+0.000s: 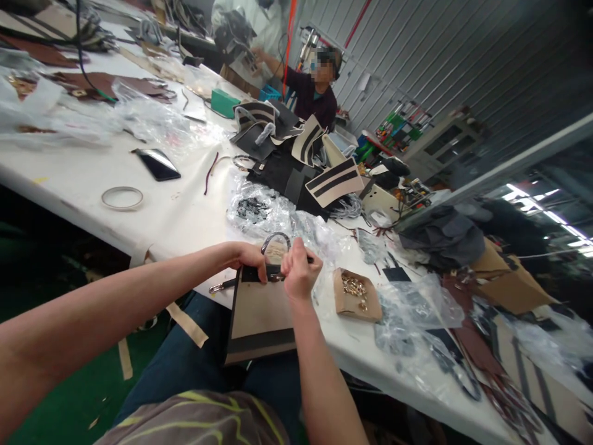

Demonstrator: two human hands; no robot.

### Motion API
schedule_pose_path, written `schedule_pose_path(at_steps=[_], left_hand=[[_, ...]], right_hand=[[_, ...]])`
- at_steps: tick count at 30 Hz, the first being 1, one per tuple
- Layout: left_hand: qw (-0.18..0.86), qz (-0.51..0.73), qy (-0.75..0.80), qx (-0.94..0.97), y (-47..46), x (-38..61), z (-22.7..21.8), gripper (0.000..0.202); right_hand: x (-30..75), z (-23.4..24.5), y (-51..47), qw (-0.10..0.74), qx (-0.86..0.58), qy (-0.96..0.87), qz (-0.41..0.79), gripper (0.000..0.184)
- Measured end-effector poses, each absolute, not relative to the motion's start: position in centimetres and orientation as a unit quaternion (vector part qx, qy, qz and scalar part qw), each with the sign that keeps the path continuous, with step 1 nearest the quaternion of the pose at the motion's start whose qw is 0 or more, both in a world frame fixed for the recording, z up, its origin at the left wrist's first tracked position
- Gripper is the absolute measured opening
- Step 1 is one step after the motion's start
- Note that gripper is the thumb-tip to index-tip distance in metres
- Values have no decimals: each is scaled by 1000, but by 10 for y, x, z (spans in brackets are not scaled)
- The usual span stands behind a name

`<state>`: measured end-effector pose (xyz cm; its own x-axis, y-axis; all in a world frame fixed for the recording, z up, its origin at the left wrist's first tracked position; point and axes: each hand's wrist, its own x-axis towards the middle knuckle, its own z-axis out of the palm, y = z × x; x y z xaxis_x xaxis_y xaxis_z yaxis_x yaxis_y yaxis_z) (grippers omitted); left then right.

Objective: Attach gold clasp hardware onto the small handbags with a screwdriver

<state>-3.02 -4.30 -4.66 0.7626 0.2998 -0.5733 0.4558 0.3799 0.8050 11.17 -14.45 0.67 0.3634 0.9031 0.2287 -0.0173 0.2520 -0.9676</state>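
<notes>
The bag point(262, 309), beige with black bands, hangs off the table point(185, 216) edge over the person's lap. Its arched handle point(277, 237) rises between the hands. The left hand point(250, 256) grips the top black band. The right hand point(299, 272) is clenched on the same band, just beside it. A box point(354, 295) of gold fittings sits near, crumpled plastic point(273, 213) behind, and a phone point(157, 164) and ring point(121, 198) well apart.

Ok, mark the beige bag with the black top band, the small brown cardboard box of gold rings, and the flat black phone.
Beige bag with black top band point(262, 309): head view, beige front panel.
Small brown cardboard box point(339, 303): head view, left flap.
Flat black phone point(156, 164): head view, screen centre.
</notes>
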Motion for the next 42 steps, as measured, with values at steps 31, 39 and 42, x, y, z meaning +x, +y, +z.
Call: schedule_pose_path(at_steps=[31, 39, 42], left_hand=[[742, 159, 264, 596, -78, -49, 19, 41], [677, 238, 252, 649, -94, -91, 68, 43], [685, 247, 256, 636, -105, -98, 74, 60]], right_hand=[[255, 14, -197, 370, -502, -626, 468, 52], [224, 21, -205, 424, -510, -572, 482, 50], [214, 26, -213, 442, -509, -561, 480, 44]])
